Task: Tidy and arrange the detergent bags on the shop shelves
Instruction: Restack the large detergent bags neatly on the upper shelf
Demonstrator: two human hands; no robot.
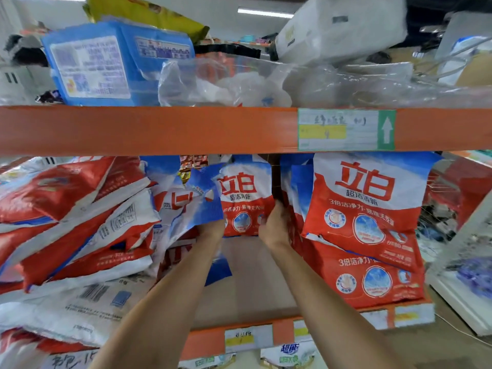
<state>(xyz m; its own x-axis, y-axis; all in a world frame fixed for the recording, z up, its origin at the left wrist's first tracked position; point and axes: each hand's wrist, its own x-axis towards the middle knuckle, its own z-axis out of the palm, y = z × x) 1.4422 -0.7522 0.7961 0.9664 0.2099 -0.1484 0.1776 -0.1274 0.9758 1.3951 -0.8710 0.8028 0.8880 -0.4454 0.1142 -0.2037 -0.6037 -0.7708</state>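
Both hands are reaching deep into the shelf (247,296), gripping an upright red-and-white detergent bag (246,201): the left hand (211,230) is holding its lower left corner and the right hand (275,225) is curling round its right edge. The bag is standing between the fingers, long axis vertical, printed front facing the camera, blue top up under the orange beam (159,130)

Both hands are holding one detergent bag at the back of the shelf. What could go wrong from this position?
1. The left hand reaches under a tilted bag; moving the held bag may pull that one down.
2. The heap of bags on the left lies slanted and might slide into the bare shelf.
3. The right hand works close to the upright bags, which might tip.
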